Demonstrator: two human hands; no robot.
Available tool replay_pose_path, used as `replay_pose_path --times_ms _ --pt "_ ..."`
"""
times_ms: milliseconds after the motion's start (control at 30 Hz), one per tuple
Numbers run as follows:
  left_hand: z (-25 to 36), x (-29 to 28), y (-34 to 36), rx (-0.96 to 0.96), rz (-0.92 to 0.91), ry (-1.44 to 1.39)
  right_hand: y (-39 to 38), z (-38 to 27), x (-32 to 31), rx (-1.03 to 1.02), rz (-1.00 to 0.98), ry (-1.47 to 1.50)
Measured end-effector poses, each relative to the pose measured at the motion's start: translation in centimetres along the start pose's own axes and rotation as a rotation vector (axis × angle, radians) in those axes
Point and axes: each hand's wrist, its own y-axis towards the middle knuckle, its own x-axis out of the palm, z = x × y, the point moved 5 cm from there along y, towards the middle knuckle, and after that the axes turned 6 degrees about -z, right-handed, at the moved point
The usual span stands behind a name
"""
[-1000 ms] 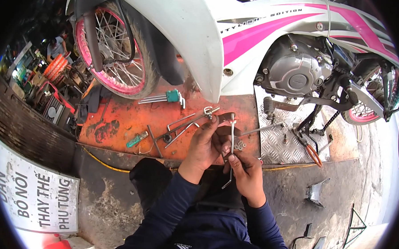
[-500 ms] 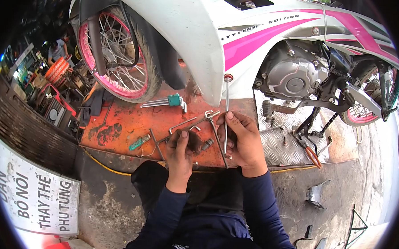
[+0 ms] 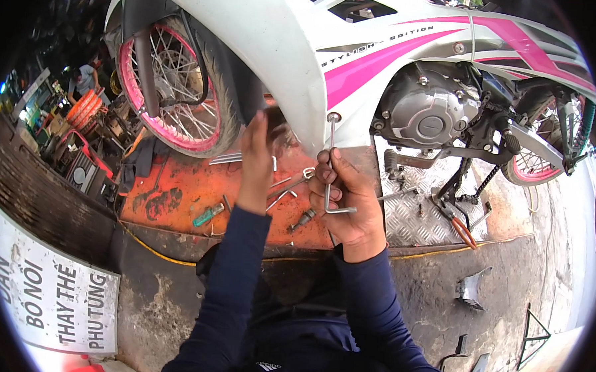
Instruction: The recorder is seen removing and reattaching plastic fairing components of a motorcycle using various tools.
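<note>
My right hand (image 3: 350, 201) is closed around an L-shaped hex key (image 3: 329, 199). The key's long arm points up to a bolt (image 3: 333, 118) at the lower corner of the motorbike's white fairing (image 3: 302, 86), and its short bent end sticks out below my fingers. My left hand (image 3: 254, 164) is raised beside the fairing's lower edge, its fingers stretched upward and somewhat blurred, with nothing visible in them. Behind it lies a set of hex keys (image 3: 226, 158), partly hidden. A dark socket-like piece (image 3: 303, 218) rests on the orange platform (image 3: 177, 210) below my hands.
The spoked front wheel (image 3: 176, 87) with a pink rim stands at left, the engine (image 3: 434, 109) at right. A green-handled tool (image 3: 208, 214) and loose keys lie on the platform. Orange-handled pliers (image 3: 464, 232) rest on the metal plate. A person (image 3: 86, 77) is far left.
My left hand has moved up and left toward the fairing's edge, its fingers now stretched. My right hand has shifted slightly up and left; the key's bent end now shows.
</note>
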Motion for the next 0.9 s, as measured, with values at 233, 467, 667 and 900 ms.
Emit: replay_pose_path --times_ms 233,467,667,900 --pt "0.4 3.8 3.9 -0.157 -0.385 -0.368 0.0 0.7 -1.1 -0.003 0.148 -0.07" --pt "0.6 3.8 4.0 -0.185 -0.28 -0.282 0.7 0.2 0.3 -0.037 -0.119 0.059" --pt "0.0 3.2 4.2 -0.157 -0.311 -0.36 1.0 0.7 0.1 -0.008 -0.173 0.099" --pt "-0.2 3.4 3.7 -0.212 -0.286 -0.292 0.4 1.9 0.0 0.085 -0.183 0.365"
